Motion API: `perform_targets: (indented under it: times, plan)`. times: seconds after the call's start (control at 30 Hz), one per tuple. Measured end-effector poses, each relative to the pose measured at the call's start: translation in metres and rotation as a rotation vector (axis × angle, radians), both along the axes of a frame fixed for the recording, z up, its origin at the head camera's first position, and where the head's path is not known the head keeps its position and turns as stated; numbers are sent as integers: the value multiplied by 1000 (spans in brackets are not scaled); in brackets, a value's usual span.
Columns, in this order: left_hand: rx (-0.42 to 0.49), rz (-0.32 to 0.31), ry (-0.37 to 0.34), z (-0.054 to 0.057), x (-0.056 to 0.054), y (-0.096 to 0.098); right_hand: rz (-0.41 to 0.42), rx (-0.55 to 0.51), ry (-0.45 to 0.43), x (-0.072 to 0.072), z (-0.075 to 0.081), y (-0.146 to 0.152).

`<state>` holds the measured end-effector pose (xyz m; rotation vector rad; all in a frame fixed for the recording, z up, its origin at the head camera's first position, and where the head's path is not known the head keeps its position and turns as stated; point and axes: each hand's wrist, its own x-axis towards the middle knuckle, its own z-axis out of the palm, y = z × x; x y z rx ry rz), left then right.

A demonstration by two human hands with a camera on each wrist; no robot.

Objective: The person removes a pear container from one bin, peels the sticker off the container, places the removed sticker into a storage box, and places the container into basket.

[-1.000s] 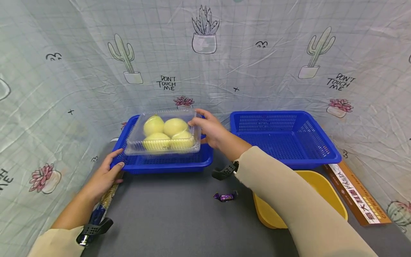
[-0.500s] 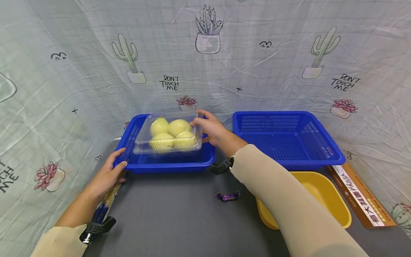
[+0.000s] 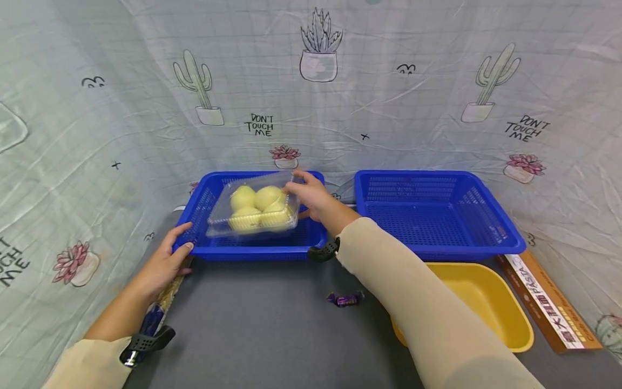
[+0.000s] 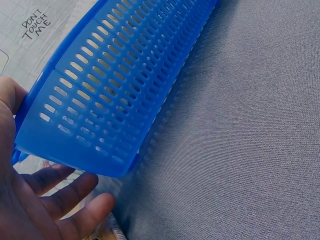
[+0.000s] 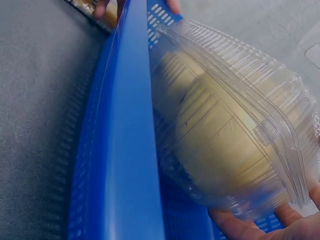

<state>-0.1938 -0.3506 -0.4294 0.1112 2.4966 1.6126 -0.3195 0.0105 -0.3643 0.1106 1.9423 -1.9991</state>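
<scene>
My right hand (image 3: 316, 197) grips the right end of a clear plastic clamshell box (image 5: 240, 75). Several round, pale yellow fruits (image 3: 257, 207) lie inside it. The box is tilted, its left end lower, and sits within the left blue basket (image 3: 252, 252) behind the front rim. In the right wrist view, fingers (image 5: 235, 225) curl under the box's end. My left hand (image 3: 167, 259) holds the same basket by its front left corner, the thumb over the rim. Its other fingers (image 4: 80, 195) spread below the corner on the outside.
A second blue basket (image 3: 437, 251) stands to the right. In front of it are a yellow bin (image 3: 478, 302), partly behind my right sleeve, and a long brown pasta box (image 3: 549, 308). A purple-wrapped candy (image 3: 346, 299) lies mid-table. A long package (image 3: 160, 308) lies under my left forearm.
My right hand has brought the clamshell box lower and slightly to the right within the basket. The left hand keeps its hold on the corner. The head view has shifted slightly.
</scene>
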Motion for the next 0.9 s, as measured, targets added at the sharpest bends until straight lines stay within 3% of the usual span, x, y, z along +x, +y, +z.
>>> perform_targets:
  times: [0.33, 0.9]
  plan:
    - [-2, 13, -11, 0, 3, 1, 4, 42, 44, -4, -9, -10]
    - [-9, 3, -7, -1, 1, 3, 206, -62, 101, -13, -21, -3]
